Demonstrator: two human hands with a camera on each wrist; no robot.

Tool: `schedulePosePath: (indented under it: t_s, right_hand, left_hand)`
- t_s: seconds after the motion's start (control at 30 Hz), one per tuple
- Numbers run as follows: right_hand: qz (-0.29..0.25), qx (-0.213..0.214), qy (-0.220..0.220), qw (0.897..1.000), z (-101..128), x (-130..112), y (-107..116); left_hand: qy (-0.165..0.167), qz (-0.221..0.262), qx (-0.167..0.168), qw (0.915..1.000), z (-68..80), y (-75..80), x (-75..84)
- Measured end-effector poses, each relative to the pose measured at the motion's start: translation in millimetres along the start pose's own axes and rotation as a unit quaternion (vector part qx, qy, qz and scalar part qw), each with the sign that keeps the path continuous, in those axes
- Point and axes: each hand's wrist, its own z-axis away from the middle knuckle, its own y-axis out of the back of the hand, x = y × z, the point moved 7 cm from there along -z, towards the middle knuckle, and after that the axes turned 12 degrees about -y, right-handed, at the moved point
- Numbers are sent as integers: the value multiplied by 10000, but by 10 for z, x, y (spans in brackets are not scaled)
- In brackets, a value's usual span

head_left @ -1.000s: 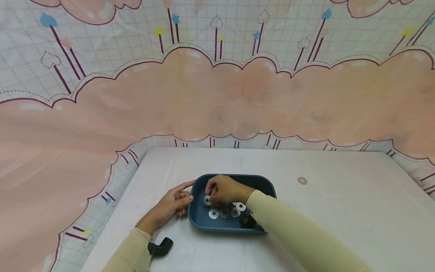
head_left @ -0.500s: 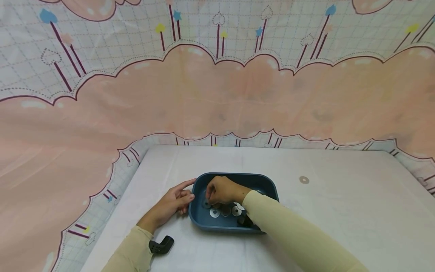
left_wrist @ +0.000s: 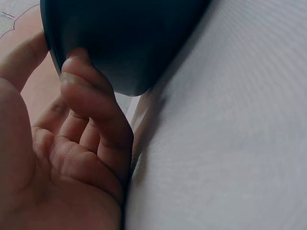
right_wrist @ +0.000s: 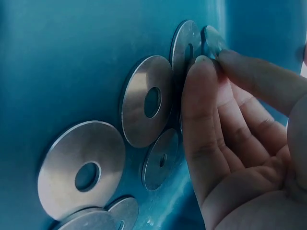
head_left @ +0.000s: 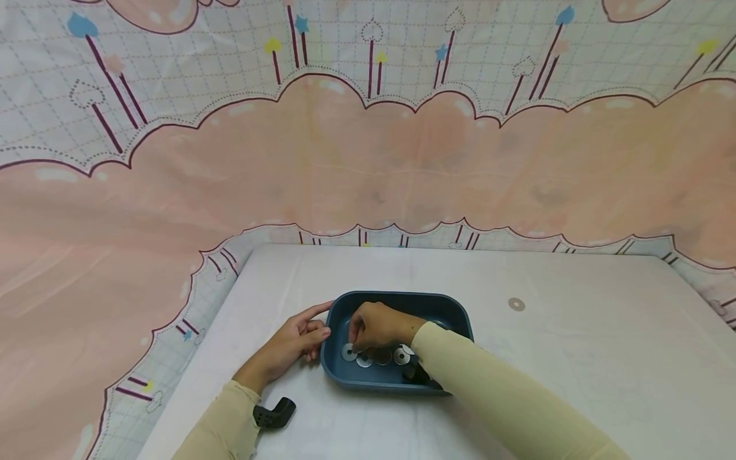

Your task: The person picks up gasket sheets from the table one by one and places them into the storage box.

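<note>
Inside the blue tray, right hand fingertips pinching a small washer; left hand open against its wall.

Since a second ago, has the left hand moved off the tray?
No. The left hand still rests against the left end of the blue tray, in the same place relative to the tray and table edge; its fingertips touch the tray's outer wall.
</note>
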Motion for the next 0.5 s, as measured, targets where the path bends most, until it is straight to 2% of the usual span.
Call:
schedulePosePath:
  t_s: [0.3, 0.5]
  right_hand:
    - [254, -234, 348, 9988, 34, -51, -41]
    - [283, -229, 447, 9983, 49, -64, -35]
  left_hand:
    - [-37, 68, -9, 10000, -12, -6, -7]
    - [-34, 72, 4, 10000, -12, -6, -14]
